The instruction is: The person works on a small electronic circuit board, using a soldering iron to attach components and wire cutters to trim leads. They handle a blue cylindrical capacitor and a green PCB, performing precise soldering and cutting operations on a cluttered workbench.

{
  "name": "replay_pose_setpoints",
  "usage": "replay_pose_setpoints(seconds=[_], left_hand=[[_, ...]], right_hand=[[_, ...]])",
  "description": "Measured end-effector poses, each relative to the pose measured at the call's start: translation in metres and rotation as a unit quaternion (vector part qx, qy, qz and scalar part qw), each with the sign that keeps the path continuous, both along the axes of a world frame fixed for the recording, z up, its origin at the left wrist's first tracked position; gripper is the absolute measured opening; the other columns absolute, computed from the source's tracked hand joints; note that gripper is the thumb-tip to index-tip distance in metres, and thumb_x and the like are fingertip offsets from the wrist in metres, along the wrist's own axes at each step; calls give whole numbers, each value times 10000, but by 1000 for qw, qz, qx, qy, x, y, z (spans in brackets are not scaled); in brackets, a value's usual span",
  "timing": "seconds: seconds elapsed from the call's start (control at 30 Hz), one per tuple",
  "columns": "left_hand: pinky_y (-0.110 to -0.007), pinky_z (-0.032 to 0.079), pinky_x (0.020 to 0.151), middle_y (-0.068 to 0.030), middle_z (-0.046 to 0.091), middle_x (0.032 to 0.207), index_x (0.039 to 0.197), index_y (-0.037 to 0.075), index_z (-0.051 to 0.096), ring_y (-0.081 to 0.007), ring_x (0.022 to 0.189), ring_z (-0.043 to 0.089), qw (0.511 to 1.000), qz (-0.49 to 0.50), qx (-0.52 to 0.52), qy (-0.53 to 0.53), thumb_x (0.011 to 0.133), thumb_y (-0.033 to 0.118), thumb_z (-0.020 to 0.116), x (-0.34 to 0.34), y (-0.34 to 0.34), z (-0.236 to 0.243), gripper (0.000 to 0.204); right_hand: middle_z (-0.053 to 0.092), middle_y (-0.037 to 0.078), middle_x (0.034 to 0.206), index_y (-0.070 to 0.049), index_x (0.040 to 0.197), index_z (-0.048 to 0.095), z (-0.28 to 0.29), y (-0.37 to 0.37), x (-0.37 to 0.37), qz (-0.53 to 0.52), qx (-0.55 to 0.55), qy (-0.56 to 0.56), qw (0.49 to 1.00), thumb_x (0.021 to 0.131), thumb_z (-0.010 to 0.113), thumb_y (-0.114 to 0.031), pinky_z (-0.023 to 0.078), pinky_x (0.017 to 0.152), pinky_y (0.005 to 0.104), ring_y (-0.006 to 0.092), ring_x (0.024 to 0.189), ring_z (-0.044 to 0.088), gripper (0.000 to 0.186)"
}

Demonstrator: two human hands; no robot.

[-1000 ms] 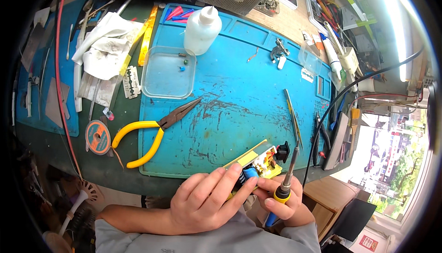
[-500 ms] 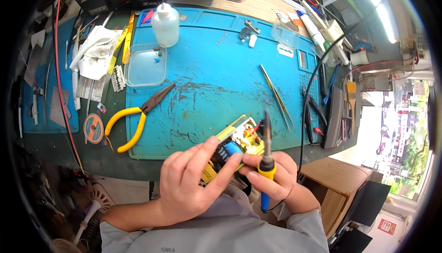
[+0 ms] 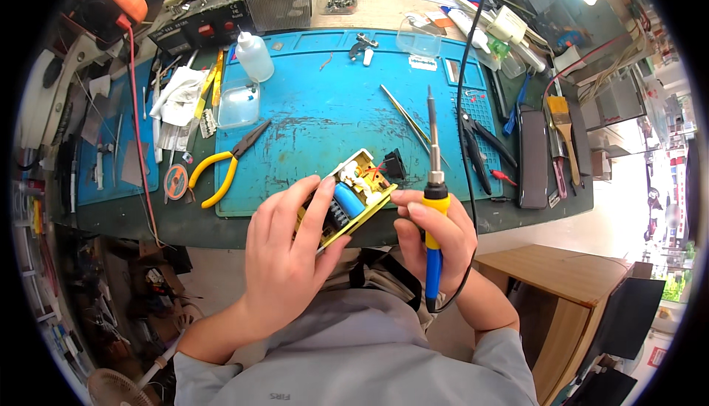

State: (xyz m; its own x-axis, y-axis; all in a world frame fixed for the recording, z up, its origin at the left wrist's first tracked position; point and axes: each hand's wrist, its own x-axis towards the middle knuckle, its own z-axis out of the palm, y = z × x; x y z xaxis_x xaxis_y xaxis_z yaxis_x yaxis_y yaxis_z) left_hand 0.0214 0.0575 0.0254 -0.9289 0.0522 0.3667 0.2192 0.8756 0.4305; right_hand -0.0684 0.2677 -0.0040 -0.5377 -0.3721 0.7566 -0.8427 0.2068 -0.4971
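Note:
My left hand (image 3: 284, 232) grips an opened electronic unit (image 3: 360, 219) with a yellow-green casing, fingers over its left side and thumb along the near edge. Inside it are a blue cylinder (image 3: 348, 200), white blobs and dark parts. A black connector (image 3: 394, 164) on thin red wires sticks out at its far right corner. In my right hand (image 3: 456, 247) is a soldering iron (image 3: 436, 184) with a yellow and blue handle, held upright, its tip pointing away from me and clear of the unit. My right index fingertip is close to the unit's right corner; touching or not, I cannot tell.
Yellow-handled pliers (image 3: 225, 173), tweezers (image 3: 406, 119) and a white squeeze bottle (image 3: 255, 57) are on the blue mat (image 3: 317, 103). Black cutters (image 3: 476, 151) lie at its right. The iron's black cable (image 3: 461, 88) crosses the right side. A wooden cabinet (image 3: 554, 269) stands right of me.
My right hand has drawn the soldering iron back to the right, away from the unit. The unit's inside and connector now show more openly. The whole view has shifted.

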Motion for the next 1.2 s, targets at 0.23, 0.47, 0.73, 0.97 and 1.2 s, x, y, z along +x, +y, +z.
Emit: replay_pose_setpoints(seconds=[0.23,0.47,0.73,0.97,1.2], left_hand=[[-447,472,988,-141,555,1350,1435,60,636,-345,1178,547,999,8,-47,-23,794,66,795,-7,6,7,660],[-428,508,942,-122,587,1306,1401,75,652,-320,1119,583,991,14,-131,18,771,121,831,-9,11,5,656],[-422,537,909,-153,684,1142,1470,4,575,-289,1003,646,992,10,96,-82,935,127,784,-16,-9,29,588],[-412,634,882,-212,650,1403,1550,30,469,-314,1156,726,661,-51,678,-318,1161,401,362,-15,-41,30,548],[-436,650,849,-240,628,1427,1586,49,406,-352,1127,738,599,-75,705,-373,1149,457,378,-16,-39,23,598]], right_hand=[[766,125,983,-41,1281,679,-1,-4,-5,-10,-26,32,999,831,809,55,565,636,336,253,715,689,478],[761,111,977,-47,1278,691,-7,-3,-4,-20,-37,36,998,832,806,54,552,614,346,260,696,673,471],[770,134,1063,-35,1278,662,-4,0,-1,-40,-128,-7,991,898,751,44,549,636,343,265,719,654,398],[772,145,1100,-42,1289,668,4,0,-1,-65,-107,-4,992,866,770,42,578,696,365,285,789,690,443],[754,157,1176,-41,1304,669,13,-9,-7,-28,-91,-28,995,839,789,34,594,777,394,316,907,714,486]])
